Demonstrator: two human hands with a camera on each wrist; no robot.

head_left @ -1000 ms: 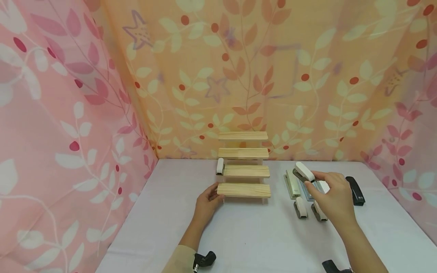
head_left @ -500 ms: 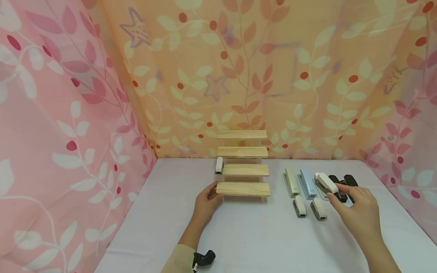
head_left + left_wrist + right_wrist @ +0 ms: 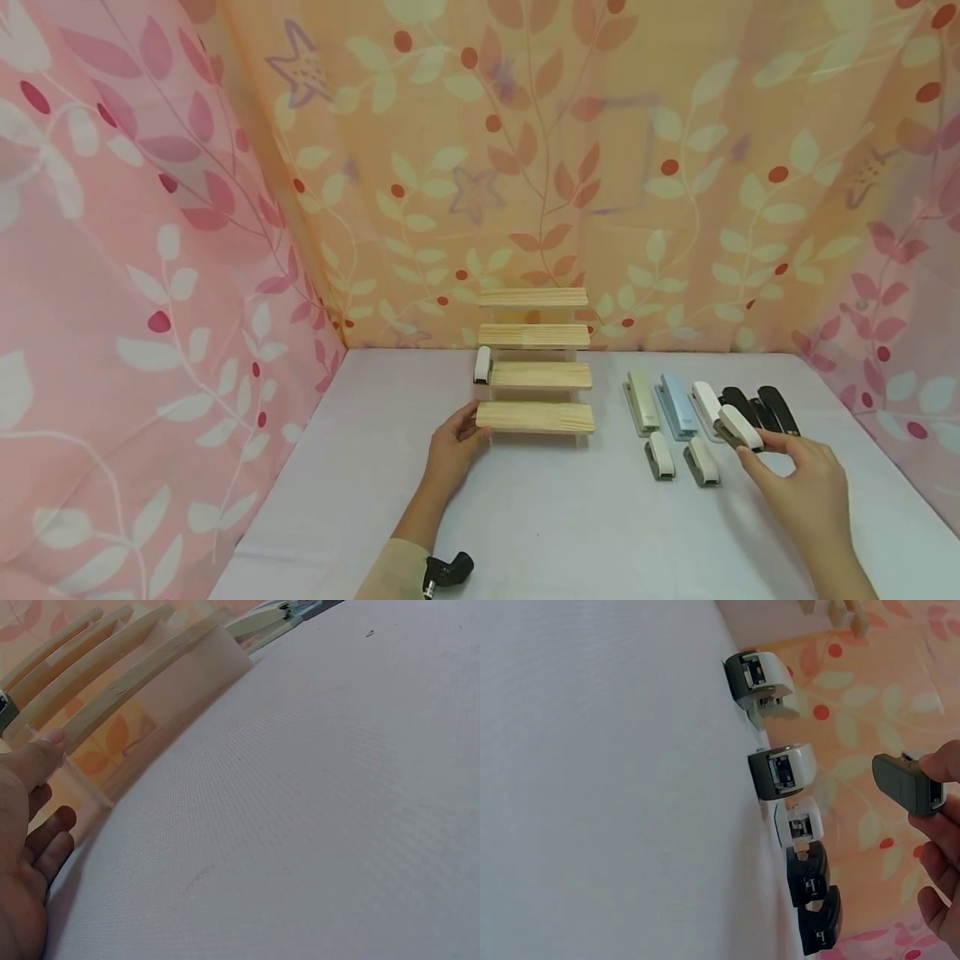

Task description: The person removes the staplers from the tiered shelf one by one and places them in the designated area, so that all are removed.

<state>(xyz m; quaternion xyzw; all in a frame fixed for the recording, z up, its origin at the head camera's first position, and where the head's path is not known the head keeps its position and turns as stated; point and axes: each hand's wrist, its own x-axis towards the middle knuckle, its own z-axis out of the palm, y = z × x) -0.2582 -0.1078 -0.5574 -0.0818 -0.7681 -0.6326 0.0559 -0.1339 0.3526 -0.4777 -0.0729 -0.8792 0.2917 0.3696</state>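
My right hand (image 3: 810,483) pinches a small white and grey stapler (image 3: 739,428) by its near end, thumb on one side and fingers on the other. In the right wrist view, that stapler's grey underside (image 3: 906,784) shows, held off the table. My left hand (image 3: 452,454) grips the left end of the lowest step of a wooden tiered rack (image 3: 534,418). The left wrist view shows the thumb (image 3: 46,754) against the board's end. Another small white stapler (image 3: 482,365) stands at the left end of the rack's second step from the bottom.
Right of the rack, a green stapler (image 3: 642,404), a blue stapler (image 3: 677,406), a white stapler (image 3: 705,407) and black staplers (image 3: 777,410) form a row. Before them lie two small white staplers (image 3: 660,456). Patterned curtains (image 3: 420,167) hang behind the white table (image 3: 555,525).
My right hand has carried the small stapler rightward and lower, from over the blue stapler to beside the black ones. The left hand stays on the rack.
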